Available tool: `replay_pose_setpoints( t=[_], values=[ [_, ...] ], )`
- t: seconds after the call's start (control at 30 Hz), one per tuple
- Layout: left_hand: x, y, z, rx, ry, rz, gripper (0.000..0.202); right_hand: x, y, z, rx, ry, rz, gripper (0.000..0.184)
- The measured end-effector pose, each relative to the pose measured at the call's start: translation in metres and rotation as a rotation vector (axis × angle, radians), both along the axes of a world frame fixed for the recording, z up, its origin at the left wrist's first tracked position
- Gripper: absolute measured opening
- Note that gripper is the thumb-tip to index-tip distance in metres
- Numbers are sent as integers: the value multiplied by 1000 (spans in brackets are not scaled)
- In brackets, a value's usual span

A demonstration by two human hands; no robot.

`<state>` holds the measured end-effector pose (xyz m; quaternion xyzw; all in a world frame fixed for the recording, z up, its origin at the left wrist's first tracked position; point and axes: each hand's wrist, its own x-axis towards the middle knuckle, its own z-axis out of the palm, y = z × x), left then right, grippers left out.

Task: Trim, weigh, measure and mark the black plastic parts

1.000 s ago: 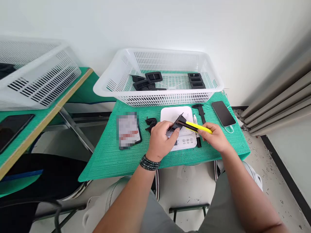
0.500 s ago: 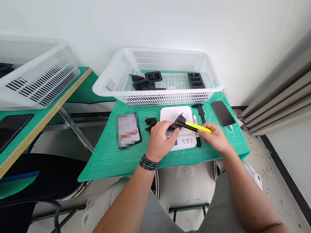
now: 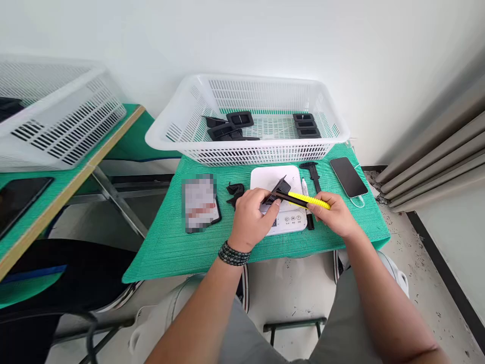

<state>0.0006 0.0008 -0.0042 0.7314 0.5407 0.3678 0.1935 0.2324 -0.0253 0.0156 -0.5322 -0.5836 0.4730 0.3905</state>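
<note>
Over the white digital scale [image 3: 261,175], my left hand [image 3: 250,215] is closed on a black plastic part [image 3: 279,188] with a rectangular frame shape. My right hand [image 3: 331,213] grips the yellow and black handle of a utility knife [image 3: 308,200]. The knife's front end lies against the black part, close to my left thumb; its blade is too small to make out. Just left of my left hand, dark plastic scraps or a part [image 3: 235,191] rest on the green cloth. A marker [image 3: 309,221] is partly covered by my right hand.
A white basket [image 3: 250,151] with several black parts stands at the back. Calipers [image 3: 313,174] and a charging phone [image 3: 348,177] lie to the right, a blurred-out phone-like item [image 3: 200,205] to the left. Another table [image 3: 108,147] holds a second basket [image 3: 76,126]; a person's dark-clothed leg [image 3: 91,273] is below.
Almost nothing differs. The knife and black part stay together in my hands, with only a very slight shift of the whole view.
</note>
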Motion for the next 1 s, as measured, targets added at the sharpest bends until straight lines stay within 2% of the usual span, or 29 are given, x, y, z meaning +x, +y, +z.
replay_pose_setpoints(
  t=[0.4, 1.0],
  values=[
    [-2, 1, 0, -8, 26, -21, 18, -1, 0, -1, 16, 11, 49, 37],
    [-1, 1, 0, -3, 36, -9, 18, -1, -1, 1, 6, -1, 45, 39]
  ],
)
